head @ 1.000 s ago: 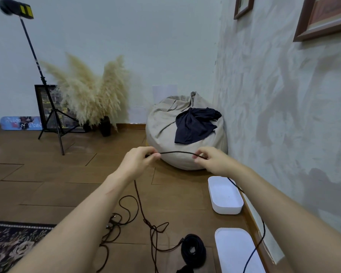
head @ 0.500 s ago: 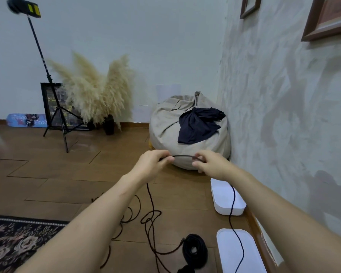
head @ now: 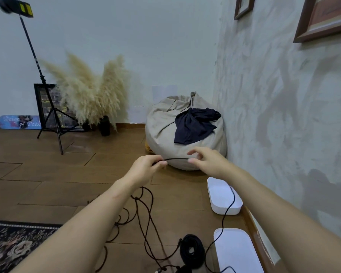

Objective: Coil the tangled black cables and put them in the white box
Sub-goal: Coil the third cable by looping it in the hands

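Measuring out a span of cable between two hands, above the loose heap.

The left hand (head: 146, 167) pinches the cable (head: 175, 159) between thumb and fingers. A short span runs level to the right hand (head: 209, 163), whose thumb and forefinger stand apart with the cable against the thumb; I cannot tell whether its hidden fingers hold it. From there the cable drops across the box (head: 224, 209), which sits by the wall, and down to the floor. The rest lies in a tangle (head: 144, 213) under the left arm, near a wound coil (head: 191, 251). To do this well, I judge: close the right hand before the left lets go, make every loop the same span, feed slack slowly so knots show before they tighten, and lift the trailing length clear so it cannot drag the box.
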Action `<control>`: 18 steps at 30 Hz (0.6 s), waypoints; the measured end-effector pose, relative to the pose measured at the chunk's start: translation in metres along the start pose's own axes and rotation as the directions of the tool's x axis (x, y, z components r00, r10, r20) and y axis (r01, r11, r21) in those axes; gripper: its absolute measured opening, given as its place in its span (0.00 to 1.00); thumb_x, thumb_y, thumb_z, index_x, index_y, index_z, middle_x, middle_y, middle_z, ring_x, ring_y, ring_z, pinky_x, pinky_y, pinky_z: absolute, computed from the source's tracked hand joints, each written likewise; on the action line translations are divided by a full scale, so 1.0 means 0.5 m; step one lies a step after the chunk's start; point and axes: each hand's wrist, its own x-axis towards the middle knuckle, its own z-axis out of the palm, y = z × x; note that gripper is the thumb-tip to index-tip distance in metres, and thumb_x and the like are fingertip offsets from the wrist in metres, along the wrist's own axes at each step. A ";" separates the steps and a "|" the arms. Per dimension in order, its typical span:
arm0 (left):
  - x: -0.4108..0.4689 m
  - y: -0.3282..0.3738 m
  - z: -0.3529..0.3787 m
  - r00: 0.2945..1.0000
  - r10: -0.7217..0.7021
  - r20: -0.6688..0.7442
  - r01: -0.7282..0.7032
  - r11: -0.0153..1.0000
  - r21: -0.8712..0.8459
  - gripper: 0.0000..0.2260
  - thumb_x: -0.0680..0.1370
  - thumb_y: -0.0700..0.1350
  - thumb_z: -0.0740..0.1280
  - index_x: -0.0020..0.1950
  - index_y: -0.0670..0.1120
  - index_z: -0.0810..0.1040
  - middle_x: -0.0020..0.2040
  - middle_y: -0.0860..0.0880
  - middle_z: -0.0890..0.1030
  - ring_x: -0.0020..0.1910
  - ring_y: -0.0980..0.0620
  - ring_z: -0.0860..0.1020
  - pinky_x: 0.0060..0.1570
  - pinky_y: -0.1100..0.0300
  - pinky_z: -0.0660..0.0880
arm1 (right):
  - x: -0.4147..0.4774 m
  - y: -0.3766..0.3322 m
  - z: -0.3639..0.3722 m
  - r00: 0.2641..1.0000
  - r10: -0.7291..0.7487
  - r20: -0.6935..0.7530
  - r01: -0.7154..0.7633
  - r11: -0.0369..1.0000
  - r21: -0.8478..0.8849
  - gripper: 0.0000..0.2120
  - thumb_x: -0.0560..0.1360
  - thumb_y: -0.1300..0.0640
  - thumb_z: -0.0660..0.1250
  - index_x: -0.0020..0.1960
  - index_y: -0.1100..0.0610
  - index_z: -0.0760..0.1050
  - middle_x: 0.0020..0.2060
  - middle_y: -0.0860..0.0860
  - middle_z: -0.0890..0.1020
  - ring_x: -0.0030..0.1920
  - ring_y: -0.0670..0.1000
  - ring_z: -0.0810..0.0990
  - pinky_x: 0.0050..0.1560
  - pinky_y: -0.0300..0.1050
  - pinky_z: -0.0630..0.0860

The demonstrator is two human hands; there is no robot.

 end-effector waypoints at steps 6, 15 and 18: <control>-0.002 0.041 0.046 0.997 0.080 0.010 -0.079 0.994 -0.081 0.12 0.84 0.56 0.63 0.45 0.54 0.81 0.37 0.53 0.80 0.38 0.55 0.76 0.39 0.58 0.71 | 0.016 -0.028 0.004 0.980 -0.116 -0.160 0.096 0.987 -0.129 0.12 0.84 0.49 0.62 0.43 0.47 0.77 0.39 0.47 0.82 0.43 0.52 0.78 0.42 0.50 0.71; 0.003 0.002 0.028 1.000 -0.013 0.023 0.013 1.000 -0.006 0.14 0.85 0.56 0.61 0.45 0.53 0.79 0.40 0.52 0.81 0.40 0.53 0.78 0.41 0.55 0.74 | -0.002 0.020 -0.007 0.994 0.057 -0.097 -0.065 0.994 -0.088 0.10 0.84 0.52 0.56 0.49 0.49 0.75 0.43 0.46 0.81 0.48 0.54 0.79 0.44 0.47 0.68; 0.006 0.033 0.049 0.998 0.037 0.042 -0.036 0.999 -0.008 0.15 0.85 0.56 0.61 0.44 0.51 0.79 0.37 0.51 0.79 0.37 0.54 0.76 0.38 0.56 0.70 | -0.005 -0.012 0.019 1.000 0.008 -0.002 -0.008 1.000 0.015 0.14 0.82 0.46 0.62 0.65 0.49 0.74 0.48 0.47 0.83 0.51 0.50 0.80 0.52 0.49 0.76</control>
